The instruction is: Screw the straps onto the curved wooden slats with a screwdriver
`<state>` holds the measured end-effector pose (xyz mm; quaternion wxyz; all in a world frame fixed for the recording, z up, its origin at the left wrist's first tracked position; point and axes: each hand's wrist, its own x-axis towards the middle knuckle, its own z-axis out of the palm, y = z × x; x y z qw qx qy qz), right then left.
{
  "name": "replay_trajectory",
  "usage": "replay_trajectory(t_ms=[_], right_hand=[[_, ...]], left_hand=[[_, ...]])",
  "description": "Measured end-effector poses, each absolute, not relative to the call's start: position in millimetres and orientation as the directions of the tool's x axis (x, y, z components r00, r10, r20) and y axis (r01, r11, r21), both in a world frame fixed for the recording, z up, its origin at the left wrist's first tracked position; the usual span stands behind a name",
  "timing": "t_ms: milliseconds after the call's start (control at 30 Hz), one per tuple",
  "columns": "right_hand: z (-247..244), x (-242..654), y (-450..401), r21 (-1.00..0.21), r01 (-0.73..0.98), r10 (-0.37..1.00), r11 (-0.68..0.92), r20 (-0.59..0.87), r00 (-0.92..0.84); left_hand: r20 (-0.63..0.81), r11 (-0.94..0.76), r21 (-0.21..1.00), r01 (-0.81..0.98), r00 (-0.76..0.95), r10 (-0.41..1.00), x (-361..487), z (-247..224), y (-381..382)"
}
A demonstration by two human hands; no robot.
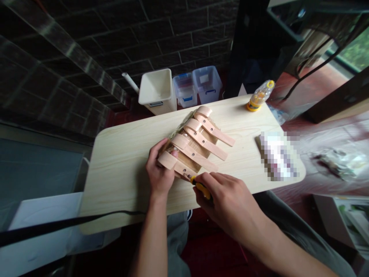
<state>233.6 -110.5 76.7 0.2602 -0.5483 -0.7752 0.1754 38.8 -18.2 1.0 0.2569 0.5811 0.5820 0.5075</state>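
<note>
A wooden rack-like piece [198, 141] with several curved strips, each fixed by dark screws, lies tilted on the light wooden table. My left hand [161, 169] grips its near left end, the thumb pressed over the nearest strip. In my right hand [221, 192] is a screwdriver [203, 189] with a yellow and black handle, fingers wrapped round it. The screwdriver's tip points at the lower end of the nearest strip, close to a screw; whether it touches one, I cannot tell. Part of the piece's underside is hidden.
On the table [121, 169] stand a clear bottle [260, 95] with yellow cap and base, at the back right, and a blurred flat item [278, 157] at the right. Behind the far edge are a white bin [157, 92] and two clear plastic boxes [206, 82].
</note>
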Motion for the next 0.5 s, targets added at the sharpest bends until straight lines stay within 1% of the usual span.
replay_trajectory(t_ms=[133,267,367,500], right_hand=[[75.4,228.5,-109.5,-0.537,0.770,0.938,0.344,0.236,-0.255],[74.8,229.8,-108.5,-0.519,0.781,0.938,0.348,0.200,-0.284],[72.3,231.5,-108.1,-0.534,0.767,0.934,0.356,0.173,-0.313],[70.6,232.9,-107.7,-0.526,0.755,0.919,0.391,0.181,-0.350]], left_hand=[[0.289,-0.188,0.891,0.413,-0.196,0.937,39.6,3.4,-18.8],[0.289,-0.192,0.891,0.411,-0.188,0.939,38.5,3.9,-18.4],[0.279,-0.189,0.891,0.412,-0.171,0.945,36.2,1.4,-17.2],[0.275,-0.189,0.887,0.420,-0.155,0.949,34.1,-1.2,-15.9]])
